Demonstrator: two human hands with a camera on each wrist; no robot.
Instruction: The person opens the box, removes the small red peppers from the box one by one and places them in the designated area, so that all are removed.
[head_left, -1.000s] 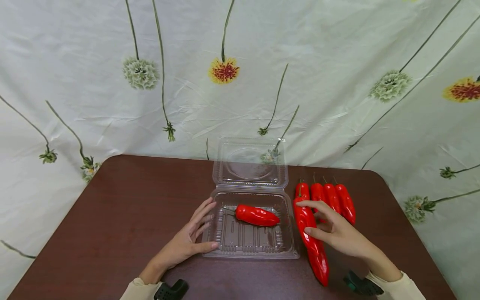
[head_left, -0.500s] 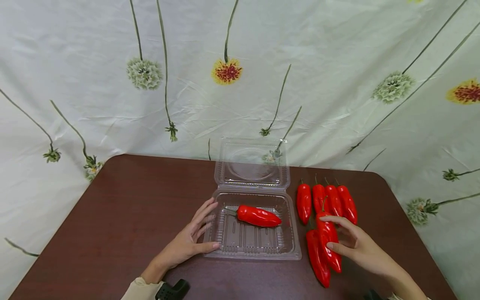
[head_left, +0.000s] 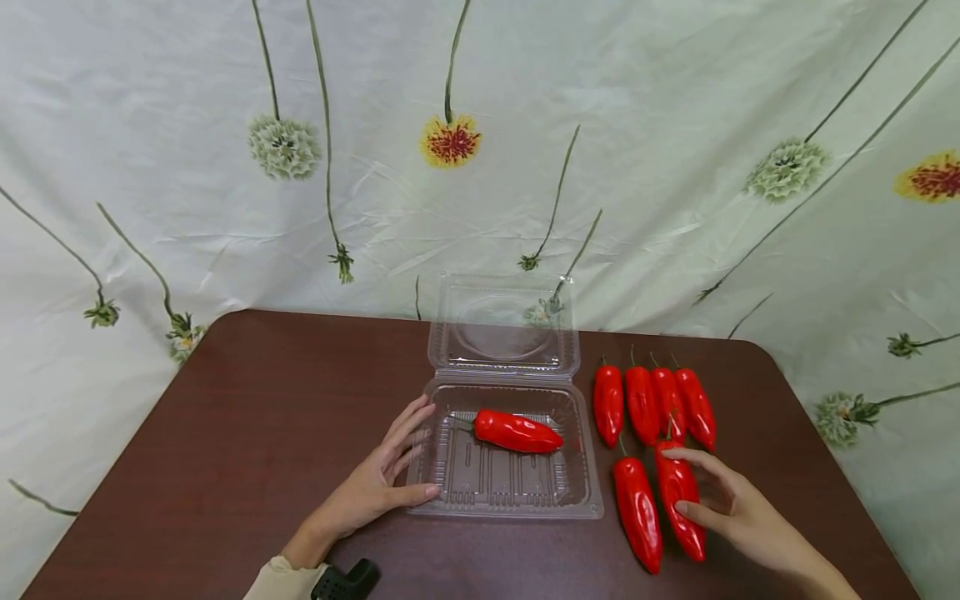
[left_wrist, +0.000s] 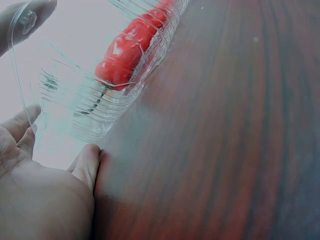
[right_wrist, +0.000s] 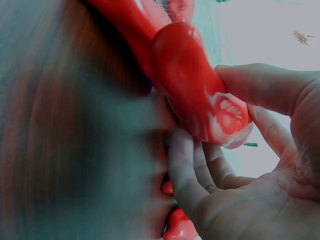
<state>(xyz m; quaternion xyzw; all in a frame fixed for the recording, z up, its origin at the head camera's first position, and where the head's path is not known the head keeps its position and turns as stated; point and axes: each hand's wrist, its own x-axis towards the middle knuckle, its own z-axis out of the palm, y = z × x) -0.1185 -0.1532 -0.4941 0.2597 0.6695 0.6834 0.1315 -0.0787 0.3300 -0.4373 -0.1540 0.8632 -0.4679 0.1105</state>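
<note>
In the head view a clear plastic clamshell box [head_left: 592,475] lies on the table with its lid raised at the back. One red chili pepper [head_left: 517,432] lies crosswise in the base. My left hand [head_left: 367,482] rests along the box's left side, fingers and thumb spread at the rim. At the right, my right hand [head_left: 738,504] holds another red chili pepper [head_left: 678,492] between thumb and fingers, its stem pointing away from me. The right wrist view shows the thumb and fingers on opposite sides of this held pepper [right_wrist: 187,80]. Another loose pepper [head_left: 637,517] lies just left of it.
Several more red chili peppers [head_left: 643,404] lie in a row behind the right hand, stems toward the back. The brown table [head_left: 247,417] ends at a flower-printed white cloth [head_left: 375,192]. The open lid [head_left: 502,325] stands near the table's back edge.
My right hand has moved right with the held pepper, off the pepper beside it, so the two now lie apart. The left hand, box and pepper inside stay put.
</note>
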